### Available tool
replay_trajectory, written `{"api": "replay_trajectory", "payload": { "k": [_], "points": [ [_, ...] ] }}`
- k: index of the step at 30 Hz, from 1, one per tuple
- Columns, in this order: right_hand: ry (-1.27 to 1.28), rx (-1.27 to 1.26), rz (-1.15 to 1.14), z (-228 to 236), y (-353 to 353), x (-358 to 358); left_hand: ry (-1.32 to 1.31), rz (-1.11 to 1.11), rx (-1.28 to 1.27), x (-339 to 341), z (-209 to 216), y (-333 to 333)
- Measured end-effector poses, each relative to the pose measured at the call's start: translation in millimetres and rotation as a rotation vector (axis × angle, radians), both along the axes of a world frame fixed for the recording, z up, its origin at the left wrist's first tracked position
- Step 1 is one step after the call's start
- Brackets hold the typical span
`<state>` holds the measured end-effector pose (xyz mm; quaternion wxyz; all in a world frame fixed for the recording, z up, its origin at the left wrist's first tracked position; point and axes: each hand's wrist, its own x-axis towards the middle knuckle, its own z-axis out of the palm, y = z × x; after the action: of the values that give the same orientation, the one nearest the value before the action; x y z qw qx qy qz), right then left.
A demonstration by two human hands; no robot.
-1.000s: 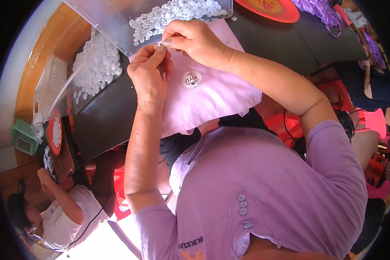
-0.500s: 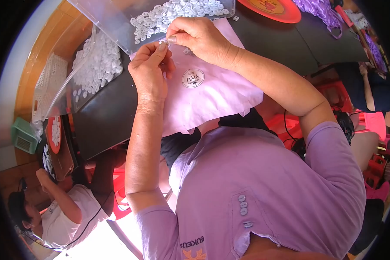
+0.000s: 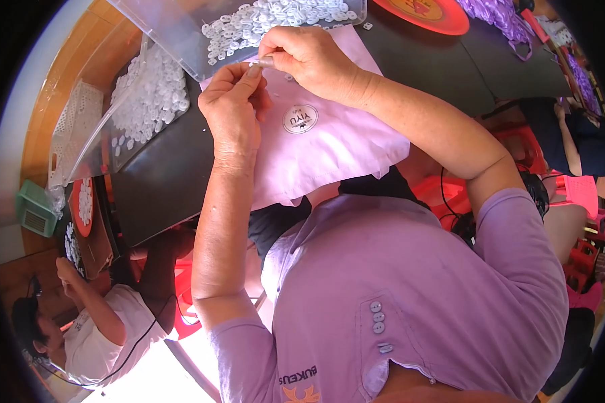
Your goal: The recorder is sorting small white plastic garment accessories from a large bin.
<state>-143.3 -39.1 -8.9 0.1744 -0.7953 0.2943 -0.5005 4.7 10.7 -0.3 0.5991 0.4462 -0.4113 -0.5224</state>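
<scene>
Thumb and fingers of my left hand [image 3: 232, 104] are closed in a pinch, with a small white plastic piece [image 3: 253, 64] just showing at the tips. My right hand [image 3: 316, 62] pinches at the same spot, its fingertips touching the left ones; most of the piece is hidden between them. Both hands are over a pink cloth [image 3: 329, 151] with a round printed label, spread from the table edge across my lap. Another small pale piece [image 3: 289, 77] lies on the cloth. Just beyond my hands is a clear plastic bin [image 3: 165, 37] holding many small white pieces [image 3: 275, 20].
To the left, a clear container holds a heap of pale pieces [image 3: 151, 97] on the dark table [image 3: 161, 181]. A red round tray [image 3: 427, 13] and purple straps [image 3: 494, 20] lie at the far right. A green basket [image 3: 37, 208] and a seated co-worker [image 3: 117, 322] are at left.
My hands stay pinched together at nearly the same place, with only slight finger movement. The co-worker's hand at left has shifted slightly.
</scene>
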Motion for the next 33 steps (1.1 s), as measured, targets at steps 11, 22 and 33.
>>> {"api": "replay_trajectory", "payload": {
  "k": [11,22,33],
  "points": [
    [-0.155,0.511,0.177,20,9,-3,-0.117,0.087,-0.176,-6,3,3],
    [0.008,0.065,0.054,5,-1,-3,-0.256,0.089,-0.182,-4,-2,3],
    [-0.123,0.524,0.202,23,12,-6,-0.314,0.108,-0.257,-15,-2,10]
  ]
}}
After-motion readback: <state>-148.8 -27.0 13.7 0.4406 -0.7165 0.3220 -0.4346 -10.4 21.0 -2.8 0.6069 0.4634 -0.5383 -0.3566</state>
